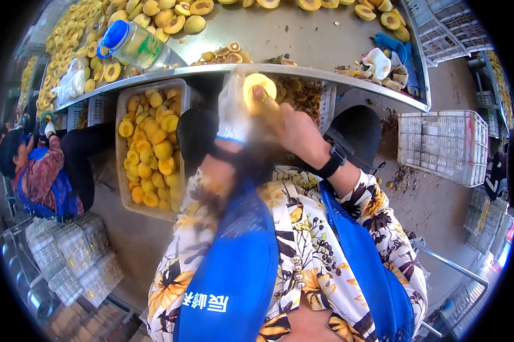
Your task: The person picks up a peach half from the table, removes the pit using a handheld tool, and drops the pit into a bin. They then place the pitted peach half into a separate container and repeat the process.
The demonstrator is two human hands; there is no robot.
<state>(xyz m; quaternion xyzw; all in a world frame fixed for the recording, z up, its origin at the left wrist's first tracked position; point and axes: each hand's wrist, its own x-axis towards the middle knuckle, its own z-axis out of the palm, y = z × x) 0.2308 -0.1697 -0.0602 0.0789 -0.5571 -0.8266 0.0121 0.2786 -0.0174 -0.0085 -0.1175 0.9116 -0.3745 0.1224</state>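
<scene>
My left hand (232, 108), in a white glove, grips a halved yellow peach (259, 90) just over the table's front edge. Its cut face shows a brownish centre. My bare right hand (300, 128), with a black watch at the wrist, is closed right beside the fruit. Blur hides whatever its fingers hold. Left of my knees stands a plastic crate (122, 171) full of yellow peach halves (151, 145). Below the table edge, behind my hands, lie brownish pits and scraps (305, 94) in another container.
Peaches and halves are heaped on the metal table (302, 43). A blue-lidded bottle (140, 45) lies there on its side; a blue glove (402, 51) lies at the right corner. White crates (442, 145) stand right, more (74, 251) lower left. A co-worker (46, 171) sits at left.
</scene>
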